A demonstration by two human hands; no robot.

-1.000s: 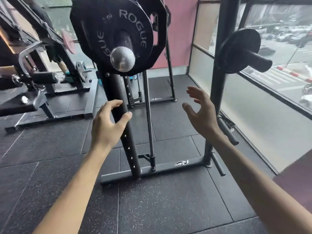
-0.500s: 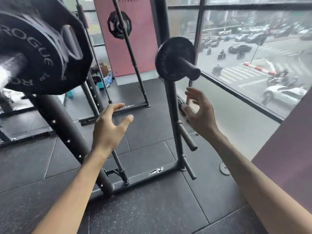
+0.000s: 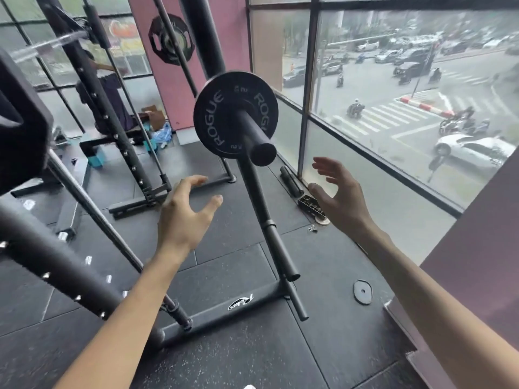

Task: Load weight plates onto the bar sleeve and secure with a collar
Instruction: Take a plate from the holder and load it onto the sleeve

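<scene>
Both hands empty and spread, raised below a small plate on a storage peg.

The left hand (image 3: pixel 185 217) and the right hand (image 3: pixel 339 200) hang in the air with fingers loosely spread, palms turned toward each other, touching nothing. Between and above them a small black weight plate (image 3: pixel 216 116) marked ROGUE sits on a black peg (image 3: pixel 252 133) that juts from a leaning rack post (image 3: pixel 266 228); the peg's end points at the camera. At the left edge, part of a large dark plate (image 3: pixel 19 136) shows, cut off by the frame. A small flat disc (image 3: pixel 362 292) lies on the rubber floor (image 3: pixel 238 360) near the right forearm, well apart from the rack's base (image 3: pixel 213 315).
</scene>
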